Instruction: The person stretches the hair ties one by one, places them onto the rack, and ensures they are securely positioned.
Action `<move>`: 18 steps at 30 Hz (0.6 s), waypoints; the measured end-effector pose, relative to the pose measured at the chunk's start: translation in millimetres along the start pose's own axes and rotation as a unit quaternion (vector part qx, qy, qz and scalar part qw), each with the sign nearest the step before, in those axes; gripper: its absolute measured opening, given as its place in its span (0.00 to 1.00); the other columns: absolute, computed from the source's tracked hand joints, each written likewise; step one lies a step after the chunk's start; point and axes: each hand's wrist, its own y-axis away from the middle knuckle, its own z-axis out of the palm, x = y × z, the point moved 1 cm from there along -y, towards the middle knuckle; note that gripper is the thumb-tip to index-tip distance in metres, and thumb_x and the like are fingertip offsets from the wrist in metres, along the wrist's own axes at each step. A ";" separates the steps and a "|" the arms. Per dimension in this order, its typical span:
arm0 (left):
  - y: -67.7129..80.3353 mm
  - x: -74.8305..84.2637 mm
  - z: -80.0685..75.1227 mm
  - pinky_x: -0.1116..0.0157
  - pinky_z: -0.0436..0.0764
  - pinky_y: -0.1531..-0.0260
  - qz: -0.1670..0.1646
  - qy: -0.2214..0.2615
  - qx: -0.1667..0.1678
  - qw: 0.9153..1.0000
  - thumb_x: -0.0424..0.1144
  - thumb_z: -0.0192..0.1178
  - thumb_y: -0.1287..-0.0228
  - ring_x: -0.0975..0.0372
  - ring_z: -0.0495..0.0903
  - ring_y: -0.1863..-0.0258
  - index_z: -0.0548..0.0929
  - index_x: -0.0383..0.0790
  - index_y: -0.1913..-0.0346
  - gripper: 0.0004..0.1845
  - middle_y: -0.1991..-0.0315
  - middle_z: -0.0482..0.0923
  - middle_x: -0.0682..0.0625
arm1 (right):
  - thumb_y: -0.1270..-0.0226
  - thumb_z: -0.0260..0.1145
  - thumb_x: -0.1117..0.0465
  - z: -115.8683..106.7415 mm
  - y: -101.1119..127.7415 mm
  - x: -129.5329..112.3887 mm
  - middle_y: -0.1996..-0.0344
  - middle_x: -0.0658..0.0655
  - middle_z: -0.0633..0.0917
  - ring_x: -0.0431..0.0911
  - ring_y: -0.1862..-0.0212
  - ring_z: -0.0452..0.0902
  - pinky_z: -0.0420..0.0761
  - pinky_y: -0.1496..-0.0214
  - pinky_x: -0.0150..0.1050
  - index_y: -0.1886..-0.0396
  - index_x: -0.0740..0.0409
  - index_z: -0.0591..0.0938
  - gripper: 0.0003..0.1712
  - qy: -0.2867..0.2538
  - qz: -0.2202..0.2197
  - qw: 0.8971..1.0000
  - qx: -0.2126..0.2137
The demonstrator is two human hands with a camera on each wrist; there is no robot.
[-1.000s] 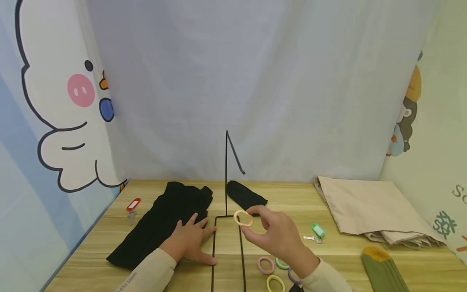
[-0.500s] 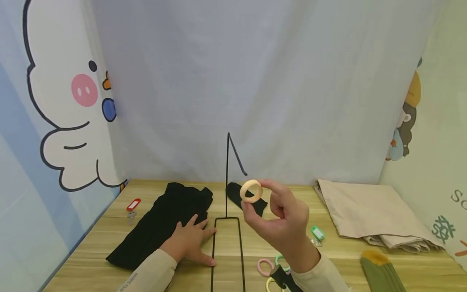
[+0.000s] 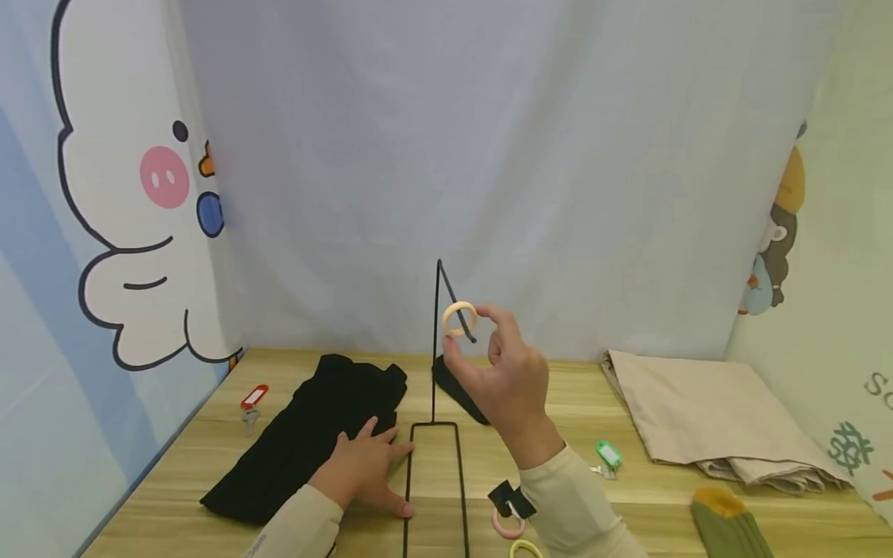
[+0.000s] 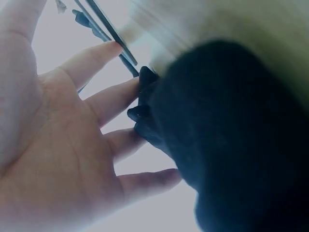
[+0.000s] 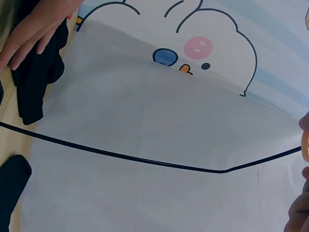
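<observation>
My right hand (image 3: 504, 376) pinches a light orange hair tie (image 3: 445, 322) between thumb and forefinger. The slanted arm of a thin black wire stand (image 3: 435, 387) shows through the hair tie, and its tip comes out below in the head view. In the right wrist view, the rod runs up to the hair tie (image 5: 305, 145) at the right edge. My left hand (image 3: 366, 469) lies with spread fingers over the left side of the stand's base; thumb and forefinger reach the wire. Its other fingertips meet a folded black garment (image 3: 300, 438), also visible in the left wrist view (image 4: 227, 135).
A small black cloth piece (image 3: 456, 391) lies behind the stand. Pink (image 3: 508, 531) and yellow (image 3: 525, 546) hair ties lie near the front, partly hidden. Keys with red (image 3: 254, 396) and green (image 3: 608, 453) tags, beige cloth (image 3: 711, 403) and a green sock (image 3: 729, 527) surround them.
My right hand has risen with the hair tie, first to the right, then leftward to the tip of the stand's arm. The left hand has stayed put.
</observation>
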 end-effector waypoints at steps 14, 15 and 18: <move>1.3 6.7 -4.0 0.31 0.56 0.45 -0.012 -0.013 -0.009 1.000 0.68 0.69 0.69 0.42 0.48 0.29 0.70 0.55 0.35 0.50 0.31 0.61 0.47 | 0.46 0.69 0.51 -7.1 35.0 26.4 0.92 0.43 0.56 0.31 0.89 0.42 0.46 0.88 0.25 0.51 0.59 0.77 0.26 0.002 0.111 0.983 -0.145; 1.0 6.7 -4.5 0.31 0.56 0.45 -0.012 -0.014 -0.009 1.000 0.68 0.69 0.69 0.42 0.49 0.29 0.70 0.54 0.35 0.50 0.31 0.61 0.47 | 0.45 0.69 0.50 -9.5 37.8 28.3 0.92 0.42 0.57 0.32 0.89 0.43 0.46 0.88 0.25 0.50 0.59 0.76 0.26 0.009 0.129 0.977 -0.170; 0.0 6.6 -6.6 0.31 0.56 0.45 -0.014 -0.015 -0.009 1.000 0.68 0.69 0.69 0.42 0.49 0.29 0.70 0.54 0.35 0.50 0.32 0.62 0.46 | 0.42 0.67 0.49 -17.2 45.4 34.6 0.91 0.43 0.58 0.35 0.90 0.44 0.48 0.88 0.26 0.48 0.56 0.76 0.25 0.037 0.191 0.948 -0.251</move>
